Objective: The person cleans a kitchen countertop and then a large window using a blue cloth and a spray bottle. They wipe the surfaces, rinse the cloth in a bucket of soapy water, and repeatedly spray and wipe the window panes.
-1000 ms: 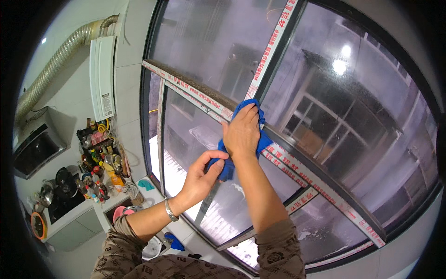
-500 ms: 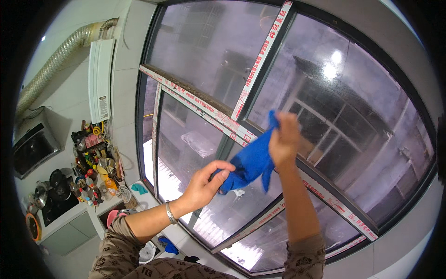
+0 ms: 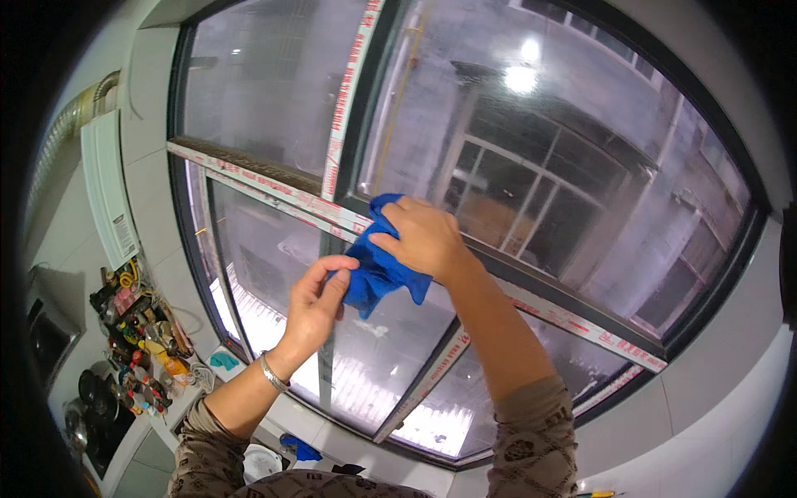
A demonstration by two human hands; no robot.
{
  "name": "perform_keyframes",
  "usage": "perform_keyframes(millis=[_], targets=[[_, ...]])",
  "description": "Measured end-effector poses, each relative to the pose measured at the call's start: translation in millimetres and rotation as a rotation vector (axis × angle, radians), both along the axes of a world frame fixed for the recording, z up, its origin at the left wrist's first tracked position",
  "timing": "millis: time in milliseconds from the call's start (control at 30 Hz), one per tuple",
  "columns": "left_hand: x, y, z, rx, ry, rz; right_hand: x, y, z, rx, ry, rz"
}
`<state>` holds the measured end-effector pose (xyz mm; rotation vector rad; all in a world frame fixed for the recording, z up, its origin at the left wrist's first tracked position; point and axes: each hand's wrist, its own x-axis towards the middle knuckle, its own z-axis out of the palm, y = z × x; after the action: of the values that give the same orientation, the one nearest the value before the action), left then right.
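Both my hands hold the blue cloth (image 3: pixel 378 278) off the glass, right hand (image 3: pixel 423 241) bunching it, left hand (image 3: pixel 320 295) pinching its edge; window pane (image 3: pixel 274 257) looks streaky, wiping unfinished.

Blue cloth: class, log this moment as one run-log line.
right hand: grips blue cloth | left hand: pinches cloth's lower edge | place: before window frame bar

sleeves: brown patterned (both arms) | left wrist: silver bracelet (image 3: pixel 272 373)
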<state>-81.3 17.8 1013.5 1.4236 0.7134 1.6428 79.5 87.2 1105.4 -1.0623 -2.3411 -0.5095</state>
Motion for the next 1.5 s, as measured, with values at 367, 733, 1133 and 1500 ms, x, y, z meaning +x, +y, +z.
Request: perform_keyframes(millis=[367, 733, 1133, 1500], targets=[[121.2, -28.1, 4.6, 0.047, 0.422, -0.434, 170.8, -100.3, -13.6, 0.172, 0.095, -0.379], [207.5, -49.8, -31.6, 0.297, 0.534, -0.557, 311.6, -244.4, -31.9, 0.184, 0.638, -0.830], [85.1, -47.4, -147.8, -0.407, 0.469, -0.991, 148.1, -175.0, -182.0, -0.201, 0.815, -1.053], [0.7, -97.0, -247.3, -0.983, -0.747, -0.830, -8.6, -89.9, -313.4, -1.239, 1.556, 0.477]])
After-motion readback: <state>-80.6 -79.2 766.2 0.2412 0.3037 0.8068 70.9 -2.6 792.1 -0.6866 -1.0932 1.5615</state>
